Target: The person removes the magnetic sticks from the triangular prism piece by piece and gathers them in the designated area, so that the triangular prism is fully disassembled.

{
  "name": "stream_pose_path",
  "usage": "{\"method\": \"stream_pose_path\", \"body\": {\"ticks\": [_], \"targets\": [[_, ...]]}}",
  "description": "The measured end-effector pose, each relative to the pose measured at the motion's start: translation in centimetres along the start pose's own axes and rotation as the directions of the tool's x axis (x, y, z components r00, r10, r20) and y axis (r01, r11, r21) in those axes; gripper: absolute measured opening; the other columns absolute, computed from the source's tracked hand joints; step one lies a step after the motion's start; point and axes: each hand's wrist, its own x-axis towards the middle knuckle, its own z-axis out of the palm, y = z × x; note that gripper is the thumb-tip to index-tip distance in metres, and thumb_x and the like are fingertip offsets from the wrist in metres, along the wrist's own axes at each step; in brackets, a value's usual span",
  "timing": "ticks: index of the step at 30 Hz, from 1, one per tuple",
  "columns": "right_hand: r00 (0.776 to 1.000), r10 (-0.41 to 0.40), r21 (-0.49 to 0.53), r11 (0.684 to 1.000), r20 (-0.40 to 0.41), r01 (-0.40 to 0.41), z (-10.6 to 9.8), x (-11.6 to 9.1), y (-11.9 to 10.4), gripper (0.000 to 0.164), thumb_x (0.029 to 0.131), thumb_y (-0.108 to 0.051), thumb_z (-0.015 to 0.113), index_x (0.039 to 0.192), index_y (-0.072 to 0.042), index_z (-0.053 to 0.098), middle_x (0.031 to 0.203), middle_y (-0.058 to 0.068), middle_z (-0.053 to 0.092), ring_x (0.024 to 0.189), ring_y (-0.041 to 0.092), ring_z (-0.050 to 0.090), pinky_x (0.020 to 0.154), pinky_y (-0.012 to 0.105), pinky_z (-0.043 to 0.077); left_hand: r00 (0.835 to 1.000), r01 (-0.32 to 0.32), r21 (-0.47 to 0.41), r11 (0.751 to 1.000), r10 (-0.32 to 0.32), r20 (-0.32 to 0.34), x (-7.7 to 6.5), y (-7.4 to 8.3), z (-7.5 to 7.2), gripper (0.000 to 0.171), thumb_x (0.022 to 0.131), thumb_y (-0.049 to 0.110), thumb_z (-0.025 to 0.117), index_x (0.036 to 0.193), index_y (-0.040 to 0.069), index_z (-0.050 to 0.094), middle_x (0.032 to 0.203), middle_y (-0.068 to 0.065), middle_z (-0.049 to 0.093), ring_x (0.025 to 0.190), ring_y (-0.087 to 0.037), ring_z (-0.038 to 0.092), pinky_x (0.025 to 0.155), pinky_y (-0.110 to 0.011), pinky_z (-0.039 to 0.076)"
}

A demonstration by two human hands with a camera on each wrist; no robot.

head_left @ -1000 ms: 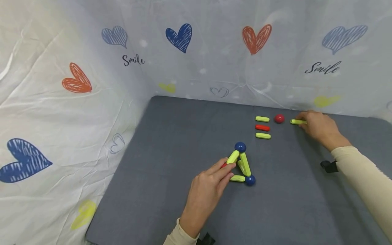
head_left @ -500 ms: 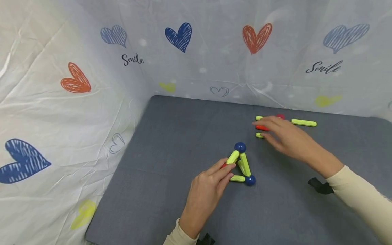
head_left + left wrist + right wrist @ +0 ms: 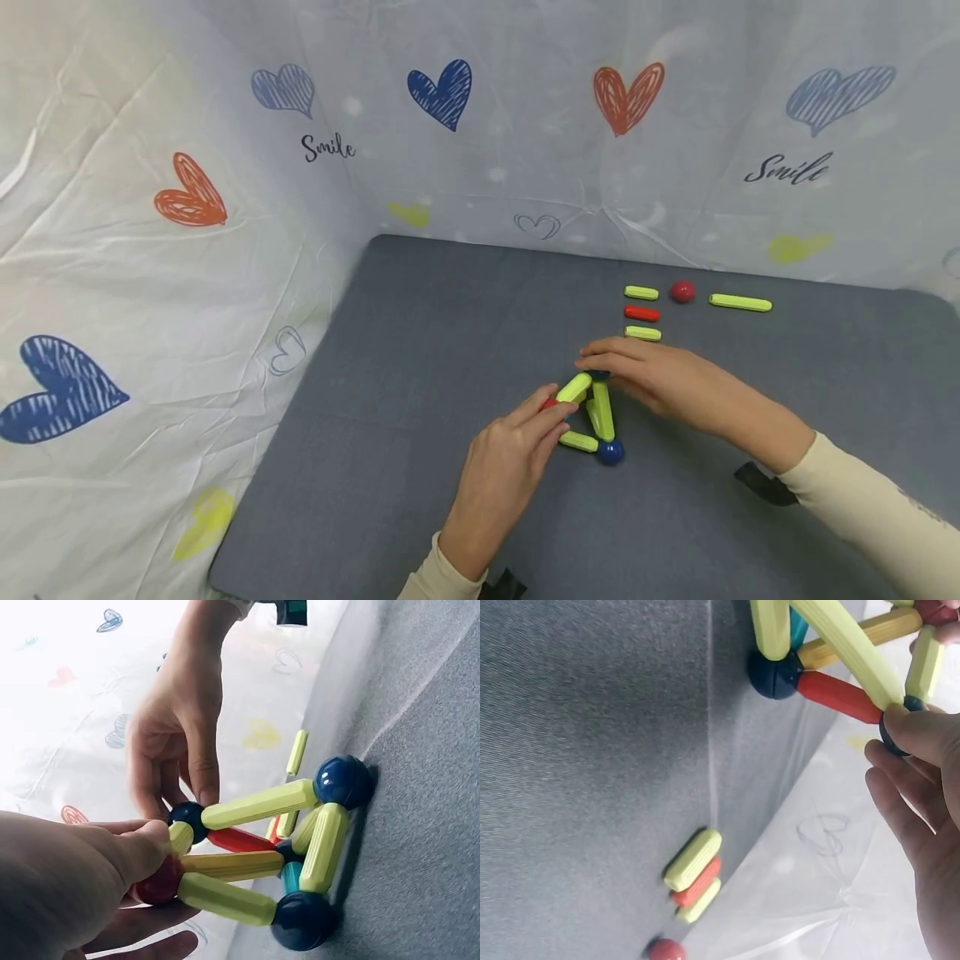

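Note:
A small frame of magnetic sticks and balls stands on the grey table, with yellow-green, red, orange-yellow and teal sticks joined by balls. My left hand [image 3: 502, 467] grips its red ball [image 3: 159, 883], the thumb lying on a short yellow-green stick [image 3: 180, 837]. At the frame's top, my right hand [image 3: 667, 379] pinches a blue ball [image 3: 189, 817] between thumb and fingers. In the head view the right fingers mostly cover that ball. Lower blue balls [image 3: 304, 921] touch the table. A long yellow-green stick [image 3: 259, 802] slopes down from the held blue ball.
Farther back on the table [image 3: 420, 333] lie two short yellow-green sticks [image 3: 641, 293] with a red stick [image 3: 642, 313] between them. Beside these are a loose red ball [image 3: 682, 291] and a longer yellow-green stick [image 3: 741, 302]. A white heart-printed cloth [image 3: 525, 167] hangs behind.
My right hand has let go of the long yellow-green stick at the back right and moved left and nearer, onto the frame's top blue ball. The frame has shifted slightly; my left hand stays put.

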Motion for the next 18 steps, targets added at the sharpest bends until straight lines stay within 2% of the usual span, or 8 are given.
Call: {"method": "stream_pose_path", "body": {"ticks": [3,7,9,15,18], "targets": [[1.000,0.007,-0.008,1.000,-0.009,-0.008,-0.1,-0.6,-0.3,0.052,0.113,-0.050,0.031,0.144,-0.024,0.063,0.141,-0.011,0.060,0.126,0.006,0.061,0.102,0.025,0.052,1.000,-0.003,0.003,1.000,0.003,-0.007,0.0,0.0,0.2,0.032,0.100,0.019,0.076,0.132,0.021,0.072,0.148,-0.004,0.064,0.089,-0.014,0.077,0.071,-0.025,0.061],[1.000,0.025,-0.024,0.999,-0.016,-0.026,-0.1,-1.4,-1.0,0.054,0.113,-0.053,0.030,0.143,-0.023,0.064,0.139,-0.012,0.060,0.122,0.005,0.062,0.097,0.025,0.055,1.000,0.018,0.008,1.000,-0.018,0.001,0.1,0.0,0.2,0.040,0.103,0.020,0.072,0.142,0.015,0.063,0.151,-0.003,0.061,0.102,-0.016,0.077,0.081,-0.029,0.063],[1.000,0.022,-0.048,0.999,-0.023,-0.023,0.0,-1.7,-1.3,0.055,0.113,-0.053,0.030,0.141,-0.021,0.065,0.140,-0.011,0.060,0.122,0.005,0.063,0.094,0.025,0.056,1.000,0.032,0.021,0.999,-0.032,0.002,0.1,0.0,0.2,0.043,0.104,0.022,0.071,0.146,0.015,0.061,0.152,-0.003,0.060,0.104,-0.018,0.076,0.082,-0.031,0.063],[0.998,-0.017,-0.089,0.996,-0.059,0.011,0.5,-2.5,-2.4,0.054,0.114,-0.052,0.032,0.137,-0.017,0.067,0.134,-0.010,0.064,0.115,0.003,0.065,0.090,0.025,0.058,0.999,0.044,0.060,0.997,-0.044,-0.007,0.2,-0.1,0.0,0.043,0.105,0.020,0.070,0.148,0.018,0.063,0.157,-0.002,0.055,0.081,-0.015,0.073,0.066,-0.025,0.058],[0.997,-0.019,-0.087,0.996,-0.070,0.013,0.8,-3.0,-2.9,0.053,0.115,-0.051,0.034,0.137,-0.016,0.067,0.130,-0.011,0.064,0.108,0.001,0.066,0.087,0.023,0.058,0.999,0.040,0.070,0.997,-0.039,-0.014,0.3,-0.2,0.0,0.043,0.105,0.018,0.070,0.147,0.020,0.064,0.157,-0.002,0.056,0.075,-0.014,0.069,0.063,-0.023,0.055]]}}
